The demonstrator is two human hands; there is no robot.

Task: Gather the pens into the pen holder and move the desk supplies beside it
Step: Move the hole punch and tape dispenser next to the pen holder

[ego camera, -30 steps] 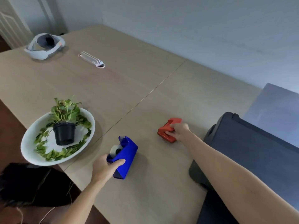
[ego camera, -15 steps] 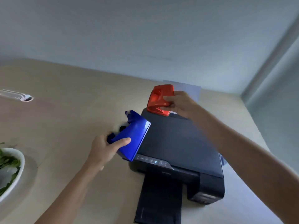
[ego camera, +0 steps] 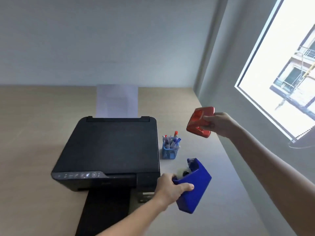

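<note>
A blue mesh pen holder [ego camera: 169,152] stands on the desk just right of the printer, filled with several pens [ego camera: 172,140]. My left hand [ego camera: 171,188] grips a blue tape dispenser [ego camera: 193,188] with a tape roll in it, tilted and held in the air in front of the holder. My right hand [ego camera: 219,124] holds a red hole punch [ego camera: 200,122] in the air, above and to the right of the holder. Neither item touches the desk.
A black printer [ego camera: 109,150] with its output tray extended and white paper [ego camera: 117,101] in the rear feed sits mid-desk. The grey wall and a bright window [ego camera: 286,68] bound the desk on the right. Bare wooden desk [ego camera: 34,133] lies left of the printer.
Both hands lifted the dispenser and the punch off the desk and carried them right, past the printer. The view swung right; the plant bowl left the frame and the pen holder appeared.
</note>
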